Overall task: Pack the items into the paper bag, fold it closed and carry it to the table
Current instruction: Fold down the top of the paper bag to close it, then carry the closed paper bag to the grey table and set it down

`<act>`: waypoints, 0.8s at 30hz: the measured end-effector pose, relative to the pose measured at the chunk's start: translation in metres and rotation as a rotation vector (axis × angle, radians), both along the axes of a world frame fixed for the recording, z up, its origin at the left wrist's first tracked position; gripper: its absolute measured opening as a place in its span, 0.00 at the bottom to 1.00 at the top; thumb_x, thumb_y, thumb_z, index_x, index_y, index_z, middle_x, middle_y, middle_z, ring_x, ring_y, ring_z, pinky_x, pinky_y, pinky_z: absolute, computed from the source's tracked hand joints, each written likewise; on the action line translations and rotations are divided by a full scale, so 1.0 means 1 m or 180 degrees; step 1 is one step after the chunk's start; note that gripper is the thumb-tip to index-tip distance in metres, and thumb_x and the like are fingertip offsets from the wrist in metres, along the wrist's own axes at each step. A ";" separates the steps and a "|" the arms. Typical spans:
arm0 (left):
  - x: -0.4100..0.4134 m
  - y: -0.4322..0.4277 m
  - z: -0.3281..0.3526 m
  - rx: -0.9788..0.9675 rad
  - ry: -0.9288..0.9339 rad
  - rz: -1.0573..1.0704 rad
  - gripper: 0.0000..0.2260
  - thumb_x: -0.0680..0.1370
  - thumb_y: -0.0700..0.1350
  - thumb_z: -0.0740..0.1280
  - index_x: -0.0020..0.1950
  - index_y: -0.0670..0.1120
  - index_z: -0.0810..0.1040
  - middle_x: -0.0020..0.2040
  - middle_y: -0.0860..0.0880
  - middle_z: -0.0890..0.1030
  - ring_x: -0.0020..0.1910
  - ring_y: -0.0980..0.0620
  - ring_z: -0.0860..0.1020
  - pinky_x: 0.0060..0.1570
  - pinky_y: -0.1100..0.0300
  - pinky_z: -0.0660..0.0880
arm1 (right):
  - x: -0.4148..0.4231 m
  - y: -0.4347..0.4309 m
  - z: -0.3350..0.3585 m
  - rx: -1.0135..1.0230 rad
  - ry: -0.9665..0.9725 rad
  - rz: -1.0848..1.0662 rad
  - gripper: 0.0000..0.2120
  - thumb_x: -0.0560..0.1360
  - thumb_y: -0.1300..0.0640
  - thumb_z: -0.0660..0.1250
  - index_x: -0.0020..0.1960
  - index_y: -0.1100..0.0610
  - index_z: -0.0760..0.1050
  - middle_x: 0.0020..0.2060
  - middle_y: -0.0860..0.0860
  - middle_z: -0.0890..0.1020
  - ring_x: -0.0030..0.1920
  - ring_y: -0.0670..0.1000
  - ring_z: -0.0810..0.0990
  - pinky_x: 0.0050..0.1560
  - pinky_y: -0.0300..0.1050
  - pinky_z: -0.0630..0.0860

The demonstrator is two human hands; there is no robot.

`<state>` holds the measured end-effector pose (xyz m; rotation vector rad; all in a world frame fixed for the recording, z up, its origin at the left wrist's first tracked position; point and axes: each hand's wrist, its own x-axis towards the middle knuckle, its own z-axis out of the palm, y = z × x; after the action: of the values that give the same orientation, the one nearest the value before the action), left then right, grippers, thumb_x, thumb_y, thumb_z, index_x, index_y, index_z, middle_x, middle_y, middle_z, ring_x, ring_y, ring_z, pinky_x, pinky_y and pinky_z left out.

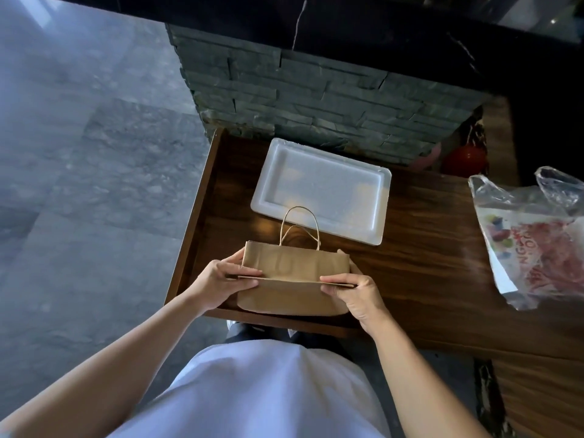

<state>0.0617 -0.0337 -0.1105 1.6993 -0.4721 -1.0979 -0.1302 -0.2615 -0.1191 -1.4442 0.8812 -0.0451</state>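
Both hands grip a brown paper bag (295,279) that stands on a dark wooden table (420,263), near its front edge. The left hand (218,284) is clamped on the bag's left end, thumb lying along the crease and fingers wrapped behind. The right hand (350,294) pinches the right end of the same crease, thumb on top and fingers underneath. Between the two hands the top of the bag is folded over into a flat flap (the fold line runs straight from one thumb to the other). A twisted paper handle (299,227) rises from the flap's far edge, just beyond the hands.

Past the handle, farther from the hands, an empty white foam tray (322,189) lies flat on the table, against a grey stacked-stone wall (316,96). Well to the right of the right hand lies a crumpled clear plastic bag (534,238) with red printing. Below the wrists, the person's white shirt (268,390) fills the foreground.
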 end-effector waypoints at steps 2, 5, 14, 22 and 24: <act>-0.008 -0.002 0.001 -0.0043 0.0033 0.0278 0.09 0.72 0.34 0.72 0.51 0.40 0.86 0.70 0.60 0.68 0.60 0.72 0.74 0.48 0.68 0.79 | 0.002 -0.007 -0.004 0.0053 -0.0156 0.0087 0.12 0.62 0.67 0.78 0.46 0.64 0.85 0.71 0.42 0.69 0.70 0.45 0.68 0.58 0.34 0.75; -0.031 -0.002 -0.003 -0.0093 0.0388 0.0875 0.07 0.71 0.34 0.73 0.47 0.40 0.87 0.68 0.61 0.72 0.60 0.68 0.76 0.44 0.65 0.79 | 0.002 -0.017 -0.013 0.0166 -0.0283 0.0332 0.12 0.62 0.64 0.78 0.44 0.63 0.86 0.71 0.40 0.68 0.69 0.42 0.69 0.58 0.33 0.75; -0.068 -0.017 -0.003 -0.0485 0.0972 0.2165 0.03 0.72 0.39 0.73 0.40 0.44 0.87 0.42 0.56 0.86 0.46 0.49 0.81 0.37 0.62 0.80 | 0.015 -0.028 -0.003 0.0444 -0.0255 0.0341 0.11 0.56 0.51 0.80 0.37 0.52 0.86 0.48 0.59 0.84 0.49 0.52 0.83 0.54 0.54 0.80; -0.087 0.001 0.024 -0.1249 0.0820 0.2618 0.08 0.66 0.45 0.78 0.41 0.44 0.86 0.66 0.55 0.78 0.71 0.56 0.69 0.55 0.55 0.76 | 0.033 -0.020 0.055 0.0449 -0.0457 0.0781 0.17 0.53 0.45 0.82 0.37 0.53 0.85 0.49 0.48 0.83 0.56 0.54 0.79 0.57 0.57 0.76; -0.087 0.021 0.044 -0.1512 0.0506 0.2658 0.07 0.68 0.46 0.78 0.42 0.45 0.86 0.66 0.54 0.78 0.69 0.59 0.70 0.55 0.54 0.75 | 0.043 -0.008 0.080 0.0512 -0.0653 0.0977 0.12 0.58 0.49 0.81 0.38 0.52 0.85 0.53 0.48 0.81 0.59 0.54 0.77 0.56 0.56 0.76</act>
<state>-0.0252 -0.0129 -0.0668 1.1789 0.0952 -0.4453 -0.0871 -0.2692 -0.0387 -1.3812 0.4793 0.1041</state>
